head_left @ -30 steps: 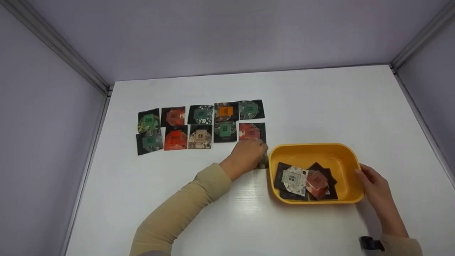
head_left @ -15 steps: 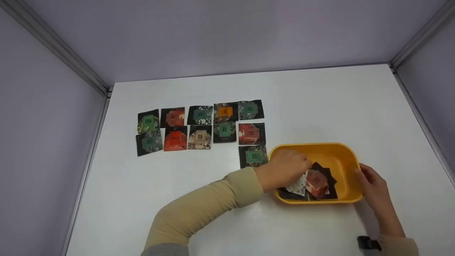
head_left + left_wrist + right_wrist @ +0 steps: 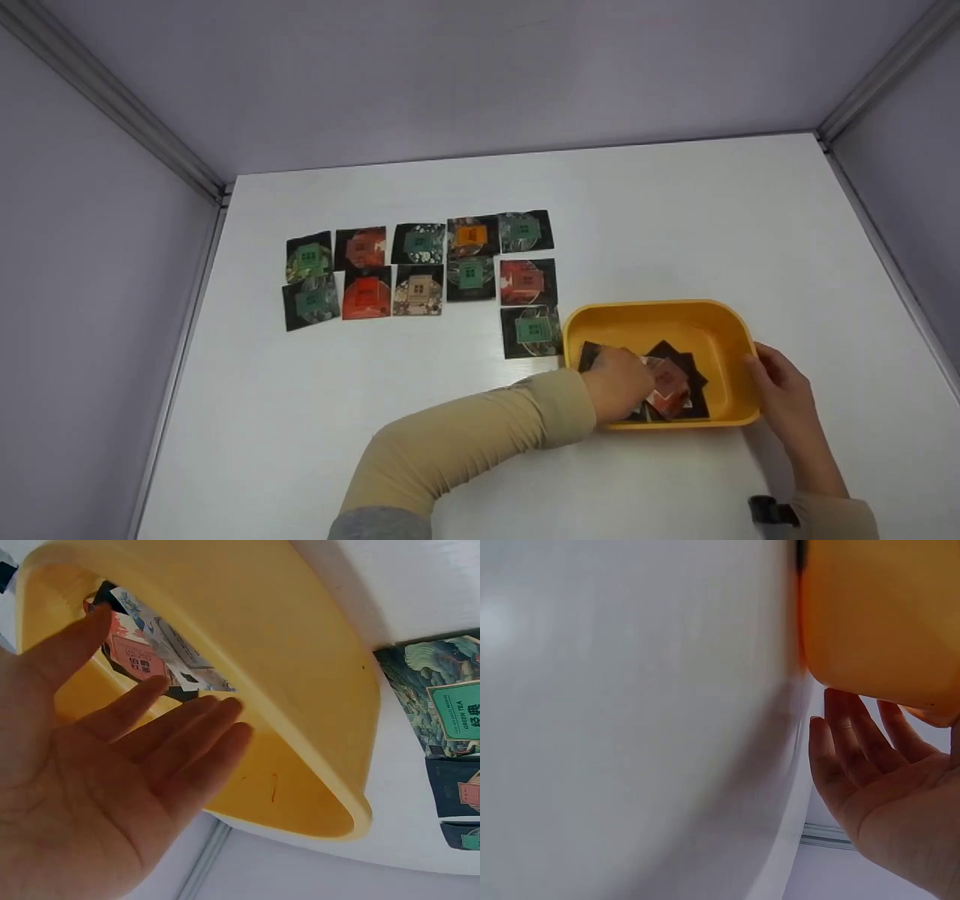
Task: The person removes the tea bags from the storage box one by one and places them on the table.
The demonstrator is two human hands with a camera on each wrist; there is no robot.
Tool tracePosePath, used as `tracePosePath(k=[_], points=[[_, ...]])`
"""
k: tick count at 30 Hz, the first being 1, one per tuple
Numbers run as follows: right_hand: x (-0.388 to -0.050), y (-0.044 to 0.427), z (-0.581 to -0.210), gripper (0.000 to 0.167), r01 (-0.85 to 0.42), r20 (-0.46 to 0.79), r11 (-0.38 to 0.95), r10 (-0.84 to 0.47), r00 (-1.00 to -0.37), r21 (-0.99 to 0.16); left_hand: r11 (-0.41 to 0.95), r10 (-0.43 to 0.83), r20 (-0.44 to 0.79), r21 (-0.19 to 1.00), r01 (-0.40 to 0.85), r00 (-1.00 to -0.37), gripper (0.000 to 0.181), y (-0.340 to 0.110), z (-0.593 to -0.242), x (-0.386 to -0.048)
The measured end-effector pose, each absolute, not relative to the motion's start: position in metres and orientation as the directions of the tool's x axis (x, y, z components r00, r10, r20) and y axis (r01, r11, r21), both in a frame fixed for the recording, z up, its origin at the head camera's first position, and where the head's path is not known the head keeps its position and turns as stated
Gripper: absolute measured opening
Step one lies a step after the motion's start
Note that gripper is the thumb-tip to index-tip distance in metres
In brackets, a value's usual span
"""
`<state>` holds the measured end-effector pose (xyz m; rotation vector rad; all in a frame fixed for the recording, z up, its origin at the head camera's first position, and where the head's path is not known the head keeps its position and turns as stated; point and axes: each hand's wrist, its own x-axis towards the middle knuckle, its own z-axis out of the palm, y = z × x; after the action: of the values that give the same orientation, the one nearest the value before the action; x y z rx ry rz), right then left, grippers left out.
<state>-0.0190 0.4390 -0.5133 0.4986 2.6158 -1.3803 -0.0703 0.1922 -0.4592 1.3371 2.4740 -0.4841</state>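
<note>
My left hand (image 3: 621, 381) reaches down inside the yellow plastic bin (image 3: 724, 375), over a loose pile of tea sachets. In the left wrist view the left hand (image 3: 97, 787) has spread, nearly straight fingers and holds nothing. A red-and-black sachet (image 3: 670, 386) lies beside it; a white patterned sachet (image 3: 176, 649) is mostly covered by the hand in the head view. My right hand (image 3: 786, 390) holds the bin's right end, thumb at the rim and fingers along the outside wall.
Several tea sachets lie flat in rows on the white table (image 3: 315, 420), left of the bin. Closest to the bin is a green-labelled sachet (image 3: 531, 331), below a red-labelled sachet (image 3: 528, 282). Pale walls (image 3: 480, 82) enclose the table's back and sides.
My left hand has left the green-labelled sachet, now uncovered on the table, and moved right and down into the bin. My right hand stays at the bin's right end.
</note>
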Motion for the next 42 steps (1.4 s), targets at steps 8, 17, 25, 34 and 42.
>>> tracePosePath(k=[8,17,25,34,42], points=[[-0.019,0.439,-0.515,0.068,0.352,-0.268,0.552,0.230,-0.936,-0.756,0.500,0.636,-0.560,-0.224,0.837,-0.530,0.030,0.202,-0.462,-0.069],[-0.020,0.436,-0.514,0.068,0.365,-0.274,0.556,0.243,-0.931,-0.747,0.505,0.763,-0.387,-0.141,0.851,-0.517,0.018,0.184,-0.457,-0.075],[-0.019,0.437,-0.513,0.067,0.350,-0.260,0.552,0.237,-0.936,-0.757,0.507,0.860,-0.092,0.063,0.859,-0.501,0.025,0.154,-0.459,-0.096],[-0.020,0.438,-0.515,0.066,0.354,-0.263,0.558,0.239,-0.935,-0.751,0.449,0.853,0.244,0.111,0.887,-0.462,0.029,0.106,-0.450,-0.105],[-0.019,0.435,-0.514,0.063,0.314,-0.220,0.549,0.231,-0.948,-0.775,0.544,0.773,0.288,0.160,0.824,-0.566,0.026,0.062,-0.455,-0.111]])
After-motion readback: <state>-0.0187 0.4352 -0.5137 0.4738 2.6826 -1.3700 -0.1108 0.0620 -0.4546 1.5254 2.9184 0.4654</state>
